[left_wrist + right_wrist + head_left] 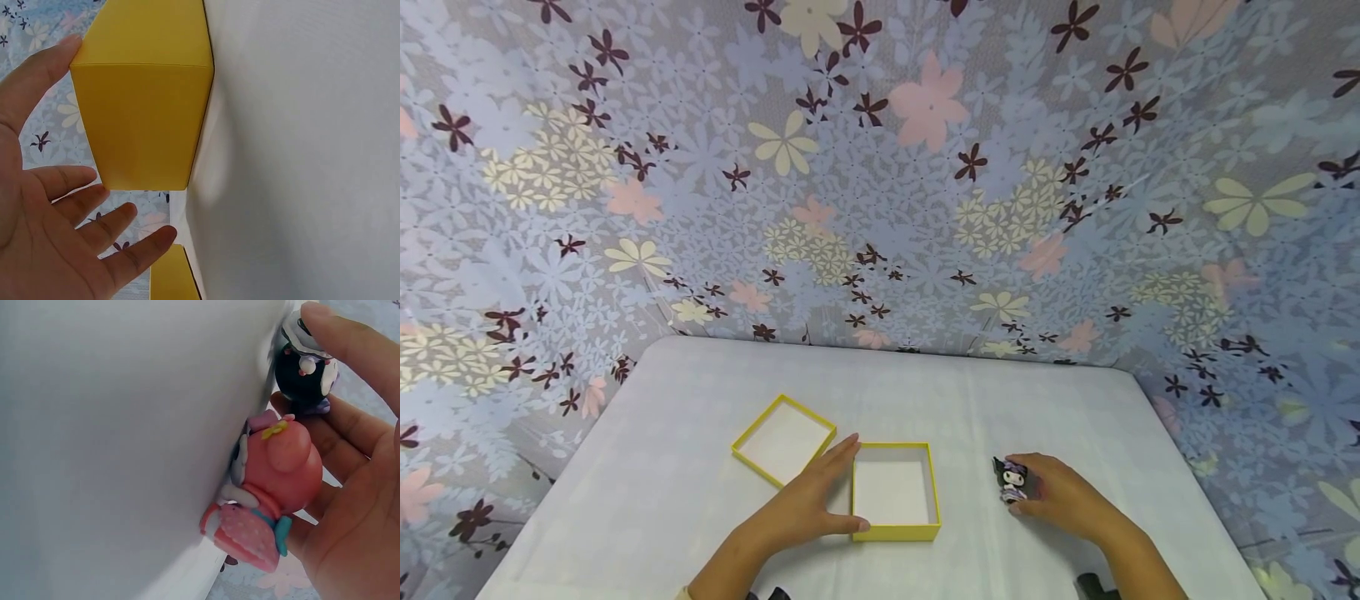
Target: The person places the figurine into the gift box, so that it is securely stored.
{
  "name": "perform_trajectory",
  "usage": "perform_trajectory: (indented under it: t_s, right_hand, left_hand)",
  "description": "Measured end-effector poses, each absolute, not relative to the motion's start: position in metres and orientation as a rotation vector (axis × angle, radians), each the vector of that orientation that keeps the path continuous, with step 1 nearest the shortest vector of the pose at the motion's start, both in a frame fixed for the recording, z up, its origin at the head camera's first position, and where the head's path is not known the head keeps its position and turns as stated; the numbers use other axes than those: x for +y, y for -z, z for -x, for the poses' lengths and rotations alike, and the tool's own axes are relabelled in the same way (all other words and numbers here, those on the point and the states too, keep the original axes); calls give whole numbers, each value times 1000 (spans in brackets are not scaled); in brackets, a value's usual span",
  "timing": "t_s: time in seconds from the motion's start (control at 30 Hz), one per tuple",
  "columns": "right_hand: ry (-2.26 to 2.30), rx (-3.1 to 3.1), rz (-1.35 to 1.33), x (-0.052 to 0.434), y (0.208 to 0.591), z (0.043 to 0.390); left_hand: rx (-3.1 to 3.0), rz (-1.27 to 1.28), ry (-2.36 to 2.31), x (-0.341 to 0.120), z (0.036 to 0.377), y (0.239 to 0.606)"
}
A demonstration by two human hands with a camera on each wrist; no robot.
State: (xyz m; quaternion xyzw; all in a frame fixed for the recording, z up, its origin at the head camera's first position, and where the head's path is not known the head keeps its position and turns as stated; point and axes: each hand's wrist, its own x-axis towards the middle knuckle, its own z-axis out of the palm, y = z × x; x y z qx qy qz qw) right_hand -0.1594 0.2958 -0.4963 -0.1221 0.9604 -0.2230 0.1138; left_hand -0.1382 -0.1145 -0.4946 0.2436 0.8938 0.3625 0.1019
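Hands work close to the near edge of the white tabletop (pixel 700 392), one to each side of an open yellow box (pixel 896 493). Left hand (pixel 808 508) lies flat against the box's left wall, fingers straight and spread, thumb along the near corner, holding nothing; the wrist view shows the palm open beside the smooth, matte card wall (pixel 140 122). Right hand (pixel 1063 496) rests well to the right of the box, fingers curled loosely round small toy figures, so it is the nearer hand to them by far. A dark figure (pixel 1012 482) with a pale face stands at the fingertips, on the side towards the box; the right wrist view shows this black-and-white figure (pixel 304 372) under a fingertip, and beside it a pink figure (pixel 272 487) with a yellow bow and a dotted skirt, cradled against the palm. Both look like glossy moulded plastic, rounded and chunky. From the figures the box lies straight to the left, its square opening facing up, white inside, with bare cloth between. Further back and to the left, just beside the box's far left corner, lies the shallow yellow lid (pixel 784 439), upturned and turned at an angle. Beyond the far edge hangs a flowered curtain (pixel 880 167)
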Motion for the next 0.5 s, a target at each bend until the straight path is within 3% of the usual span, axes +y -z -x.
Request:
perform_trajectory:
  t_s: [0.5]
  right_hand:
    - [757, 2843, 265, 287, 491, 157]
  left_hand:
    - [2607, -663, -1084, -112, 138, 495]
